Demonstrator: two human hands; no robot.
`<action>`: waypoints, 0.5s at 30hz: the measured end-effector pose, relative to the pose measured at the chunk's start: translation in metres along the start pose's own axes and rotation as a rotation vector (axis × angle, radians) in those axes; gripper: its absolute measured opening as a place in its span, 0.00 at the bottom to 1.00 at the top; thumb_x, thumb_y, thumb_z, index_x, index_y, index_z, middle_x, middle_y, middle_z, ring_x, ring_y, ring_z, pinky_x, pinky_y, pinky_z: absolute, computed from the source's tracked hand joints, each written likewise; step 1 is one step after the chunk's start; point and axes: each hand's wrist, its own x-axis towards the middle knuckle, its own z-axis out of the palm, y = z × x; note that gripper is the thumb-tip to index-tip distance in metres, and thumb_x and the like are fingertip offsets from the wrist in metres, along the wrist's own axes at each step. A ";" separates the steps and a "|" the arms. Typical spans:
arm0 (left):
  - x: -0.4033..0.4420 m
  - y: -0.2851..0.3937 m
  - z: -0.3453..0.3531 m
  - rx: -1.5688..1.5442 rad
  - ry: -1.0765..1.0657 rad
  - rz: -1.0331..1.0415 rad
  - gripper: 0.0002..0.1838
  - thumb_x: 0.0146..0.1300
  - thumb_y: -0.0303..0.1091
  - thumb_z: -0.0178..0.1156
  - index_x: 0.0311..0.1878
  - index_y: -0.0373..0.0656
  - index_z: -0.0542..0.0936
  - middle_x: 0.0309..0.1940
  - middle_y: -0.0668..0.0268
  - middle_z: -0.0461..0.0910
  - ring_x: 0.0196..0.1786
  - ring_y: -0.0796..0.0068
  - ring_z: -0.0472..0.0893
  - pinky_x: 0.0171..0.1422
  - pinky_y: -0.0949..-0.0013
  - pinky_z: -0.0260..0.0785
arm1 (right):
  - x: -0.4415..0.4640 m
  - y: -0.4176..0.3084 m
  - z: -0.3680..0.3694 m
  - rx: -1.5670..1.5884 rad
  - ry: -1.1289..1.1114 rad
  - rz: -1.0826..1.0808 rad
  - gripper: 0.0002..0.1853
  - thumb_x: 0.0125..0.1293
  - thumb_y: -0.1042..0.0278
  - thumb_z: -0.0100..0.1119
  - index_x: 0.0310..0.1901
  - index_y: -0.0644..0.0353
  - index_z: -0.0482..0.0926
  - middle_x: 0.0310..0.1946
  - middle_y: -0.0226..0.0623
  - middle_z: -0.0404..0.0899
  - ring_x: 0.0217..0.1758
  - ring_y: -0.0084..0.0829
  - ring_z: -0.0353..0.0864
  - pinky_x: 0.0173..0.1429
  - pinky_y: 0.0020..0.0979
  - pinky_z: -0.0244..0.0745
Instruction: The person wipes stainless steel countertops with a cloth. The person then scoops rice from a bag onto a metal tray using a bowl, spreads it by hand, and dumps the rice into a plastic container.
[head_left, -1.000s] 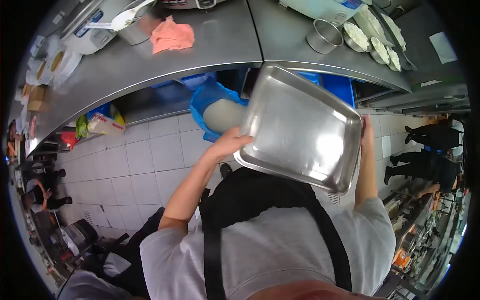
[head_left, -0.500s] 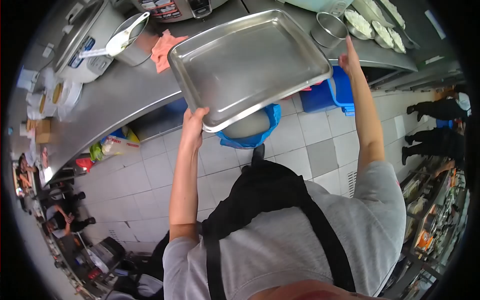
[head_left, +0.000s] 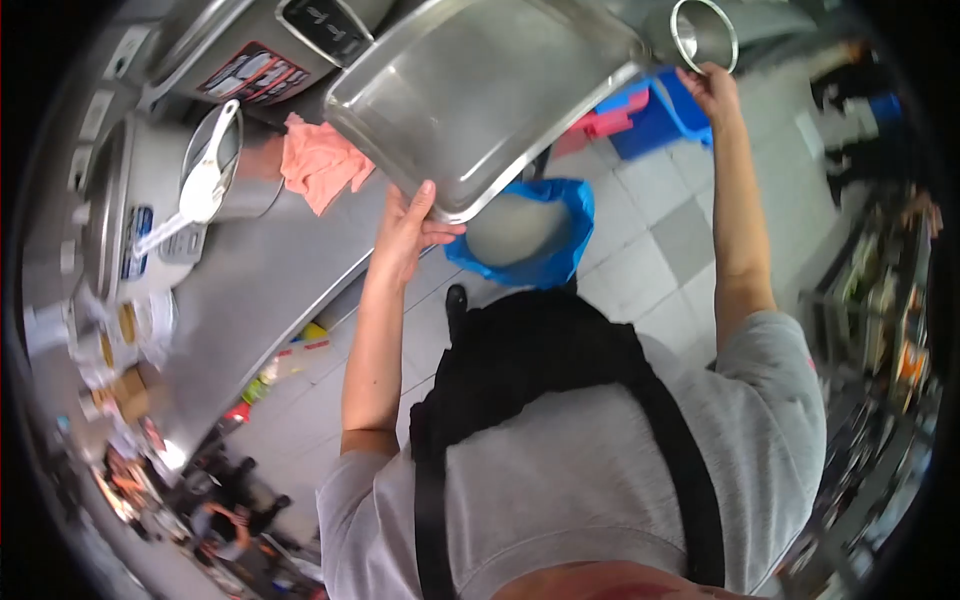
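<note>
A rectangular metal tray [head_left: 490,90] lies over the steel counter at the top, tilted in the view. My left hand [head_left: 405,228] is at its lower left corner, thumb on the rim and fingers below it. My right hand [head_left: 712,92] is closed on the rim of a metal cup [head_left: 704,38], to the right of the tray. Below the tray, a blue bag [head_left: 580,225] holds pale grains [head_left: 517,230]. A pink cloth [head_left: 322,163] lies left of the tray.
Left on the counter [head_left: 270,270] are a metal pot [head_left: 250,195] with a white ladle [head_left: 205,190] and cookers [head_left: 160,215]. Blue bins [head_left: 655,125] stand on the floor. People are at the lower left and upper right; shelves line the right side.
The view has turned and shifted left. The tray has gone from both hands near my body to the counter, with my left hand at its corner. My right hand has let go of it and taken the cup.
</note>
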 end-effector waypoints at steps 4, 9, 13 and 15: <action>-0.005 0.002 -0.061 0.334 -0.134 -0.005 0.38 0.57 0.39 0.58 0.64 0.37 0.48 0.40 0.56 0.75 0.26 0.74 0.77 0.24 0.75 0.69 | -0.084 0.052 -0.103 0.048 0.069 0.069 0.09 0.57 0.79 0.44 0.39 0.75 0.66 0.34 0.51 0.72 0.35 0.40 0.77 0.43 0.42 0.79; 0.005 -0.003 -0.128 1.246 -0.281 0.867 0.47 0.44 0.37 0.66 0.63 0.33 0.51 0.47 0.55 0.71 0.43 0.61 0.72 0.47 0.62 0.64 | -0.203 0.157 -0.106 -0.173 0.035 0.390 0.17 0.54 0.76 0.50 0.46 0.73 0.66 0.38 0.47 0.74 0.35 0.40 0.79 0.36 0.37 0.81; 0.020 -0.021 -0.153 1.439 -0.424 1.087 0.43 0.43 0.40 0.65 0.60 0.31 0.57 0.52 0.51 0.65 0.53 0.50 0.63 0.58 0.54 0.53 | -0.211 0.246 -0.063 -0.514 -0.176 0.696 0.27 0.50 0.77 0.49 0.55 0.71 0.60 0.44 0.46 0.71 0.35 0.37 0.78 0.29 0.37 0.82; 0.019 -0.024 -0.151 1.490 -0.429 1.087 0.43 0.43 0.40 0.64 0.60 0.31 0.56 0.52 0.51 0.66 0.53 0.51 0.64 0.59 0.54 0.53 | -0.209 0.276 -0.030 -0.879 -0.273 0.680 0.35 0.49 0.77 0.49 0.62 0.51 0.55 0.48 0.52 0.68 0.37 0.39 0.79 0.23 0.37 0.79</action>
